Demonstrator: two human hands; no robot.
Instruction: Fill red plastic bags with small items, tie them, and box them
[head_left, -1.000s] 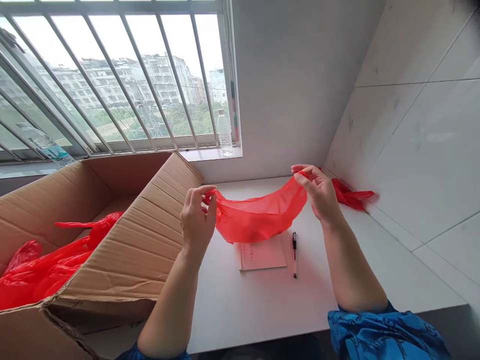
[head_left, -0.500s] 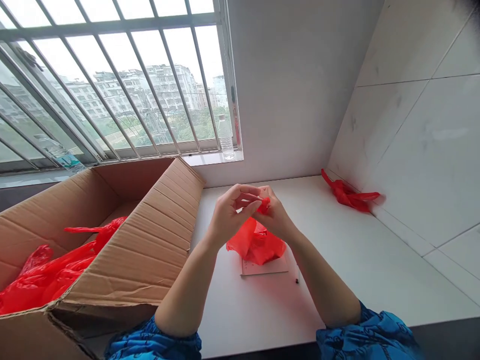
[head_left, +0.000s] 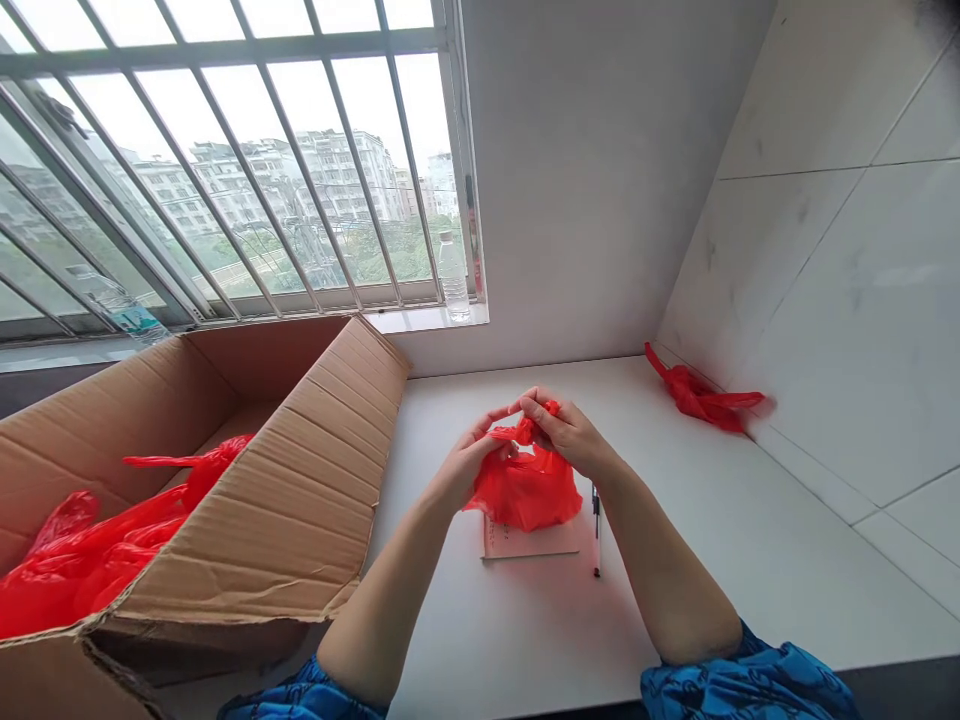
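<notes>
Between my hands is a red plastic bag (head_left: 529,495), its top twisted into a knot or loop. My left hand (head_left: 471,458) grips the bag's top from the left, fingers partly hidden behind the plastic. My right hand (head_left: 566,432) pinches the knotted part from the right. The body of the bag hangs over a notebook (head_left: 531,545) with handwriting at its left edge. Beside the notebook, just below my right hand, a pen (head_left: 596,530) lies on the white table (head_left: 480,620).
On the left stands an open cardboard box (head_left: 277,490) with red plastic bags (head_left: 135,540) inside. Another red bag (head_left: 701,395) lies by the tiled wall at right. A clear bottle (head_left: 454,278) stands on the sill of the barred window; a second bottle (head_left: 135,315) lies further left.
My hands have drawn slightly apart and lower, and the red knot now shows between them. More of the pen and notebook is visible.
</notes>
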